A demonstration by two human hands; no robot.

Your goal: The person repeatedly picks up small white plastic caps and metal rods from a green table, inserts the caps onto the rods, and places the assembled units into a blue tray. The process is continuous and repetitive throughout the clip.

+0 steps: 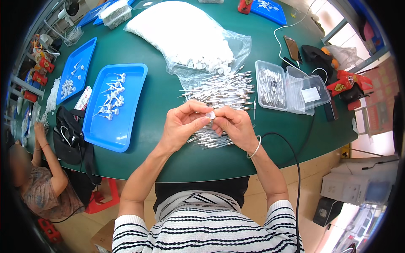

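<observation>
Above the middle of the table, my left hand (180,125) pinches a small white round plastic cap (210,114) between thumb and fingertips. From the other side, the closed fingertips of my right hand (238,127) meet the same cap. Whether a thin rod sits in the right fingers is hidden. Beneath and beyond both hands spreads a heap of thin metal rods (221,90), many with white parts. Behind the heap lies a large clear plastic bag (179,31) full of white caps, its mouth toward me, with caps (217,61) showing there.
To the left, a blue tray (120,142) holds several white caps with stems; another blue tray (67,95) lies farther left. A clear box (270,103) of rods and its lid (322,90) stand right. A black cable (297,168) passes my right arm. Another person (46,181) sits far left.
</observation>
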